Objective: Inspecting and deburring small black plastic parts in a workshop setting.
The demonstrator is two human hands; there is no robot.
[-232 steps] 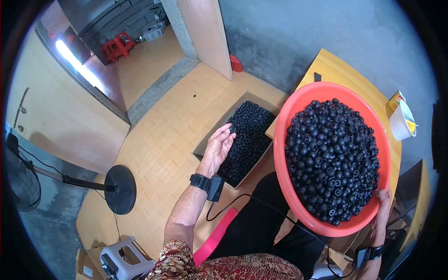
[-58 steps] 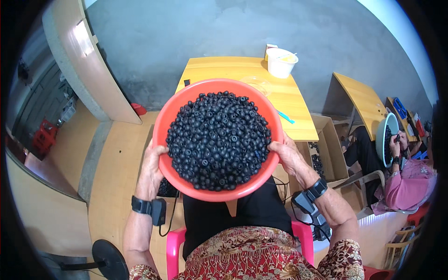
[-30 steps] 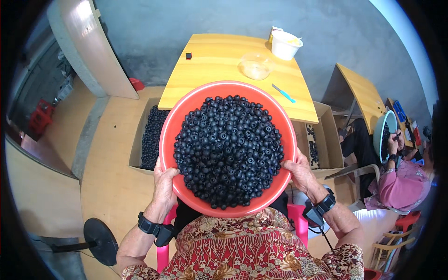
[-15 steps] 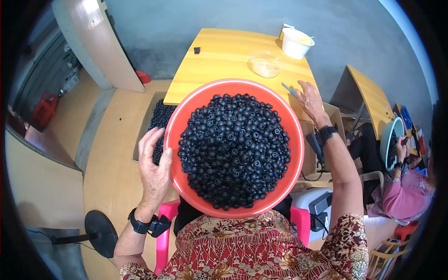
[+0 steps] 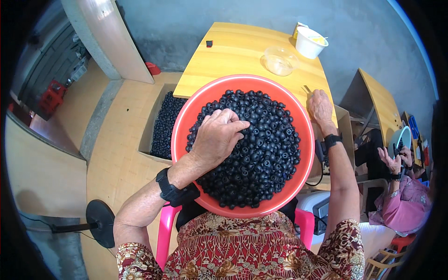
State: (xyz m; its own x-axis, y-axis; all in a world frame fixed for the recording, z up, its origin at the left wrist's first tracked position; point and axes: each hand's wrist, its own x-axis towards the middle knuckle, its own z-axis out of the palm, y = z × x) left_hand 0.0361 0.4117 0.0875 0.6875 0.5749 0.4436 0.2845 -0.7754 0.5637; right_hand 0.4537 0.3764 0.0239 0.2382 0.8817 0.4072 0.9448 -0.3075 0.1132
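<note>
Basin (image 5: 283, 201): smooth plastic, slight gloss. Beads (image 5: 261, 156) inside it: mostly matt. Bench (image 5: 240, 53) beyond it: smooth wood-look. Box (image 5: 150, 128) left of it: matt cardboard. Shirt (image 5: 238, 245) below it: cloth.

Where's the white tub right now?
In the head view, the white tub stands at the far right of the yellow table, right of and beyond the clear bowl.

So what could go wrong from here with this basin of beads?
The black beads are mounded in the red basin and neither hand grips its rim, so a tilt might spill some. The right hand is at a thin blade-like tool, so a careless grab could mean a nick.
</note>
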